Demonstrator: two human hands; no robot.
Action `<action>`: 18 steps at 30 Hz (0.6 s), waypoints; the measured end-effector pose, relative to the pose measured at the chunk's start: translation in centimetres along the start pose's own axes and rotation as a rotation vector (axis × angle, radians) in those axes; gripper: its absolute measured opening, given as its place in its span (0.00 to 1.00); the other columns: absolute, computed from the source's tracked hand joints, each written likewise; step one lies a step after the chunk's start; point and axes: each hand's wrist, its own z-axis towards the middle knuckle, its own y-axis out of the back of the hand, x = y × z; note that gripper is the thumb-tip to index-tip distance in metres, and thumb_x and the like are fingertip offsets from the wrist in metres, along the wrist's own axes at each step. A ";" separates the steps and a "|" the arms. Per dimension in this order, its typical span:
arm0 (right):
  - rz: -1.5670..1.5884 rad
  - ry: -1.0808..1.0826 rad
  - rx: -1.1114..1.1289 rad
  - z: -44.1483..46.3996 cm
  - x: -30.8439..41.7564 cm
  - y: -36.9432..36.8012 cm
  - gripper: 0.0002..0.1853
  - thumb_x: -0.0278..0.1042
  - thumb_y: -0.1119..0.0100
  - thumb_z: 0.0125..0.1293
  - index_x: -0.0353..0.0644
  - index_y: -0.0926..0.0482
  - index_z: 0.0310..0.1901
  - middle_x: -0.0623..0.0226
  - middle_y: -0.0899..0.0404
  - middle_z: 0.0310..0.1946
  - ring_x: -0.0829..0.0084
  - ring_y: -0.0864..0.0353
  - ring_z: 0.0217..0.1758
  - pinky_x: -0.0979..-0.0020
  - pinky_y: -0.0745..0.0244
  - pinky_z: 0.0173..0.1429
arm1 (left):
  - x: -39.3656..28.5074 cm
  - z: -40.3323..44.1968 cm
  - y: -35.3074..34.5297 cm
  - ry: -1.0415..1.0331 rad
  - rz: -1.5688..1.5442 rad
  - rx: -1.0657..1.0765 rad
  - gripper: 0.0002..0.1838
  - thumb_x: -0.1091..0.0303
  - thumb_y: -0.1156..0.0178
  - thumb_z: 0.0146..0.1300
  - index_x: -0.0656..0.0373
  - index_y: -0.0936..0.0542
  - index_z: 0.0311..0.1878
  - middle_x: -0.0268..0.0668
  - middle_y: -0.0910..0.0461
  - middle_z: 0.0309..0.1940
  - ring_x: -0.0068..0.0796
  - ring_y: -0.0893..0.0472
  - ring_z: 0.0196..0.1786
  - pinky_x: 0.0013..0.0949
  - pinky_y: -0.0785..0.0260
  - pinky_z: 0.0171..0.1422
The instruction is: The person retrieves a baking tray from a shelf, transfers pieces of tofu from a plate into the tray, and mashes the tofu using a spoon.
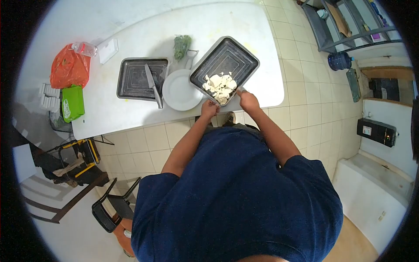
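Note:
A dark metal baking tray (227, 50) lies turned at an angle on the white table, its near corner by the table's front edge. Chopped cream-white pieces that look like cauliflower (221, 87) are heaped in that corner. My left hand (210, 109) is closed on the rim just left of the corner. On the right side of the same corner, my right hand (249, 101) grips the rim, fingers curled. A white plate (181, 90) sits left of the tray, close to my left hand. Further left, a kitchen knife (152, 84) rests across a second baking tray (126, 89).
Behind the plate are a bundle of green leaves (182, 46) and a pale peeler-like tool (191, 57). An orange bag (69, 67), clear bottle (85, 49), white box (108, 50) and green bag (73, 103) occupy the table's left end. Chairs (114, 205) stand behind left.

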 end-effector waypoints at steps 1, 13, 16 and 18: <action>-0.011 0.013 0.017 -0.3 0.0 -0.3 0.24 0.23 0.54 0.57 0.42 0.24 0.56 0.46 0.20 0.35 0.49 0.19 0.39 0.54 0.23 0.46 | 0.0 0.0 0.0 0.001 -0.001 -0.001 0.05 0.69 0.41 0.65 0.56 0.28 0.38 0.37 0.18 0.31 0.27 0.19 0.30 0.33 0.29 0.30; 0.061 0.051 -0.101 -0.1 0.6 1.8 0.22 0.25 0.54 0.56 0.42 0.23 0.54 0.46 0.21 0.37 0.50 0.19 0.39 0.54 0.23 0.44 | 0.4 0.5 0.2 0.003 0.013 -0.002 0.05 0.70 0.41 0.65 0.57 0.27 0.38 0.37 0.18 0.31 0.27 0.19 0.30 0.32 0.29 0.29; 0.026 0.025 -0.094 -0.1 0.2 0.9 0.22 0.25 0.53 0.56 0.42 0.22 0.53 0.47 0.21 0.38 0.51 0.18 0.39 0.55 0.22 0.43 | 0.3 0.6 0.3 0.015 0.013 0.003 0.05 0.71 0.41 0.63 0.56 0.28 0.38 0.35 0.17 0.31 0.27 0.18 0.30 0.34 0.27 0.31; -0.038 0.015 0.010 -0.3 0.1 -0.1 0.22 0.25 0.53 0.56 0.42 0.23 0.54 0.48 0.21 0.37 0.51 0.18 0.39 0.55 0.22 0.43 | 0.3 0.4 0.3 0.011 0.011 0.003 0.05 0.71 0.41 0.63 0.55 0.28 0.38 0.36 0.17 0.31 0.27 0.18 0.29 0.34 0.28 0.30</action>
